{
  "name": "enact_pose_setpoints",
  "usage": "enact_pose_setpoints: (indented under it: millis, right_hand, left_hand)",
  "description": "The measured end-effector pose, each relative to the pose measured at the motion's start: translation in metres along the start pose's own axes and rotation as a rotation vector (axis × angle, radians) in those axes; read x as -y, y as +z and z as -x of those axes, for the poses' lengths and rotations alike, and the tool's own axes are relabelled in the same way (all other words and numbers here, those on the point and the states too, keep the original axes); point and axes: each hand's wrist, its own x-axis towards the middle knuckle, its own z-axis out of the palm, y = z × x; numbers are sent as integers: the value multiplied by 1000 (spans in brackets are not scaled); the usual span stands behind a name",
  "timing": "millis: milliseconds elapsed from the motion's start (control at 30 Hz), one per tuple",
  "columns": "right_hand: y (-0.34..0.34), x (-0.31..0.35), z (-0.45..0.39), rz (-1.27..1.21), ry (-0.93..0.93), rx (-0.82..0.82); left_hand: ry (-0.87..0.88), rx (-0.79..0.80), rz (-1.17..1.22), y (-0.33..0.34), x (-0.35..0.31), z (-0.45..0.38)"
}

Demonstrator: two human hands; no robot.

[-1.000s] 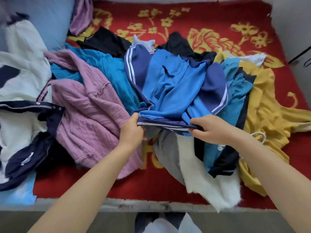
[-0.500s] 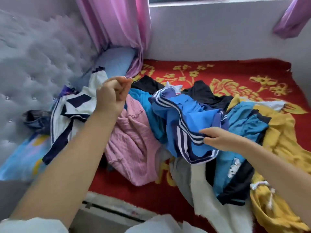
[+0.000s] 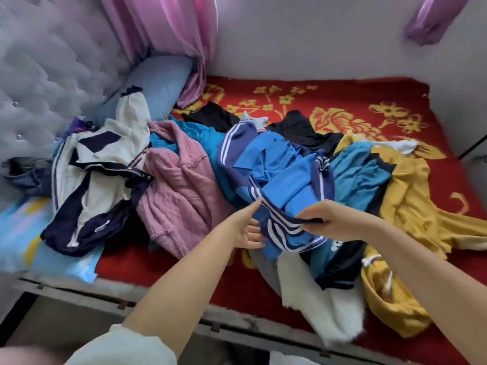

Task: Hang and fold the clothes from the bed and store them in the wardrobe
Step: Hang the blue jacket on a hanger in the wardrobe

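A heap of clothes lies across the red flowered blanket (image 3: 303,98) on the bed. On top is a blue and navy sports garment with white stripes (image 3: 274,169). My right hand (image 3: 326,219) pinches its striped navy hem and lifts it slightly off the heap. My left hand (image 3: 246,227) is just left of that hem, fingers straight and spread, fingertips touching the cloth's edge. Around it lie a pink knit top (image 3: 179,185), a white and navy jacket (image 3: 100,164), a teal piece (image 3: 361,175), a mustard yellow garment (image 3: 411,206) and a white fleecy piece (image 3: 313,293).
A grey tufted headboard (image 3: 44,83) stands at the left with a light blue pillow (image 3: 158,80) beside it. Pink curtains (image 3: 168,30) hang at the back against the grey wall. The bed's front edge (image 3: 163,299) runs below my arms. No wardrobe shows.
My left hand came down from its raised position near the headboard to the striped hem. My right hand still holds the blue garment, now drawn a little nearer to me.
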Motion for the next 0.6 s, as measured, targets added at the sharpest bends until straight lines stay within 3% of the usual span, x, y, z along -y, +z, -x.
enact_pose_setpoints:
  millis: [100,167,333,433,533,600]
  right_hand:
    - [17,-6,8,51,-30,88]
    - [24,-18,20,52,-1,119]
    - [28,-58,50,-92,327,150]
    - [31,-81,41,-158,480,285]
    - [28,-82,6,-117,452,96]
    - [23,-69,-31,-31,314,-104]
  left_hand:
    - [52,-7,-15,27,-8,-18]
    - [135,-127,-31,40,-10,-27]
    - [372,-337,150,14,-24,-46]
    - [635,-398,1,-38,-36,-38]
    - [762,-386,-301,-80,-41,-2]
    - [825,-375,-520,-93,-43,29]
